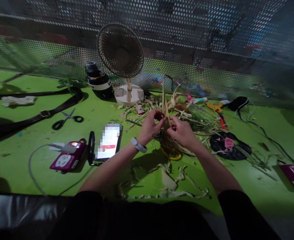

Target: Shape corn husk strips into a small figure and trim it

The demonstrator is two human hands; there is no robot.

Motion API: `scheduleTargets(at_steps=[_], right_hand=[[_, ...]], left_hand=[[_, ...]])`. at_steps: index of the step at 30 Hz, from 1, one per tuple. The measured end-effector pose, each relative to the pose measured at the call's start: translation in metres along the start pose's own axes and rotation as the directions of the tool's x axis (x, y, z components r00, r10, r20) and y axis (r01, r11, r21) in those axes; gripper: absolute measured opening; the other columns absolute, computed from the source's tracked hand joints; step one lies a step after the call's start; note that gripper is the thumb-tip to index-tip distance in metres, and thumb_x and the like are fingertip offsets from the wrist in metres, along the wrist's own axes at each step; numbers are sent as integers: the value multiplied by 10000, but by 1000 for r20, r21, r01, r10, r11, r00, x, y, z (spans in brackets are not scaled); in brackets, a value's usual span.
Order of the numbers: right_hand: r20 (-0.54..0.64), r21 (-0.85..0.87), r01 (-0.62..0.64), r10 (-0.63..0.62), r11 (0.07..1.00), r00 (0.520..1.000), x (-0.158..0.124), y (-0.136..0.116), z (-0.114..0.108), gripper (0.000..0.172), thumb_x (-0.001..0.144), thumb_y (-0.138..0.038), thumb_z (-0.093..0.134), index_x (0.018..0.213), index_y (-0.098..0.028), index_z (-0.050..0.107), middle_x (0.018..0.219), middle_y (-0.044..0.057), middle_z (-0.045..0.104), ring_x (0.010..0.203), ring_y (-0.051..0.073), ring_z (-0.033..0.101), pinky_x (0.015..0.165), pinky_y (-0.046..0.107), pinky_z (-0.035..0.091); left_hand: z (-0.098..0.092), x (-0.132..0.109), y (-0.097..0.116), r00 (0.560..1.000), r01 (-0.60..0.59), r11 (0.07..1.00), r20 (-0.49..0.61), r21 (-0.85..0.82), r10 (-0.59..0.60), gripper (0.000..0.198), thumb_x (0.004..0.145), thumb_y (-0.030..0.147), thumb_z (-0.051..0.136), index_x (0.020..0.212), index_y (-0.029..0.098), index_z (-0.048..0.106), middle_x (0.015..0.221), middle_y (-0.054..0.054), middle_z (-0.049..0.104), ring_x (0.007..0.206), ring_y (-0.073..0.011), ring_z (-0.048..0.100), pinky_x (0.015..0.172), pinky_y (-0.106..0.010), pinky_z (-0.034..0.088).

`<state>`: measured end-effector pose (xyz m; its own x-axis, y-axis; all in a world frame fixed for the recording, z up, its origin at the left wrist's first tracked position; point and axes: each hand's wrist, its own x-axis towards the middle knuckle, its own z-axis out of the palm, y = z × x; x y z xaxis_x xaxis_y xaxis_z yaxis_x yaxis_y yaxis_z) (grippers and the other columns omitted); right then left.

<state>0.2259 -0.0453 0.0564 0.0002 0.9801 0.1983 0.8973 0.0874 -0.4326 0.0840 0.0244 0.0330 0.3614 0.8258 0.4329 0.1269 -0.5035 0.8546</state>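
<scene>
Both hands meet over a pale, dry leaf strip (165,108) that looks like corn husk and stands upright between them. My left hand (154,125), with a light wristband below it, pinches the strip from the left side. My right hand (182,131) has its fingers curled in against the strip's right side, a little lower. Beneath the hands hangs a bundle of similar dry strands, and a yellow ring (173,155) shows under it. Loose husk scraps (168,180) lie on the green table in front of me.
A fan (120,50) and dark bottle (99,81) stand at the back, before a perforated metal panel (187,33). Scissors (68,118), a lit phone (109,141) and a purple power bank (69,155) lie left. A black tray (229,145) and dark cable (264,133) lie right.
</scene>
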Motion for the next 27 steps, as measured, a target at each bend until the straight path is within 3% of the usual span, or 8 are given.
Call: scheduleTargets(at_steps=[9, 14, 17, 21, 27], right_hand=[[-37, -11, 106, -106, 994, 994, 2, 8, 1, 406, 753, -196, 472, 1143, -140, 566, 726, 36, 675, 575, 161, 544, 595, 254, 352], [-66, 84, 26, -21, 996, 998, 5, 7, 7, 333, 746, -212, 486, 1067, -164, 563, 692, 19, 650, 540, 146, 522, 571, 244, 350], [-91, 143, -10, 24, 990, 996, 6, 5, 9, 233, 779, -278, 490, 977, -179, 562, 660, 10, 619, 532, 141, 513, 560, 242, 347], [-79, 167, 46, -33, 985, 996, 7, 6, 6, 152, 810, -308, 451, 799, -189, 545, 597, -3, 549, 524, 132, 471, 554, 244, 329], [-15, 230, 67, -65, 971, 998, 8, 12, 3, 152, 782, -207, 430, 815, -177, 575, 551, -36, 501, 487, 109, 423, 540, 238, 304]], left_hand=[[0, 5, -12, 994, 108, 978, -7, -176, -111, 207, 773, 327, 667, 835, 172, 545, 761, 1, 597, 688, -116, 562, 655, -244, 474], [0, 5, -13, 996, 79, 994, -25, -74, -81, 139, 850, 283, 531, 783, 165, 556, 762, -15, 577, 733, -134, 533, 689, -263, 447], [-2, 3, -6, 998, 51, 997, 45, -55, -49, 96, 841, 246, 512, 799, 165, 543, 771, -8, 561, 740, -130, 507, 703, -259, 424], [-4, 1, -1, 979, 118, 976, 183, -184, -84, 70, 810, 229, 512, 820, 165, 539, 756, 14, 541, 712, -117, 484, 703, -251, 414], [-5, 4, -6, 975, 177, 890, 196, -420, -102, 183, 725, 150, 508, 893, 157, 581, 858, -3, 618, 798, -126, 542, 769, -250, 440]])
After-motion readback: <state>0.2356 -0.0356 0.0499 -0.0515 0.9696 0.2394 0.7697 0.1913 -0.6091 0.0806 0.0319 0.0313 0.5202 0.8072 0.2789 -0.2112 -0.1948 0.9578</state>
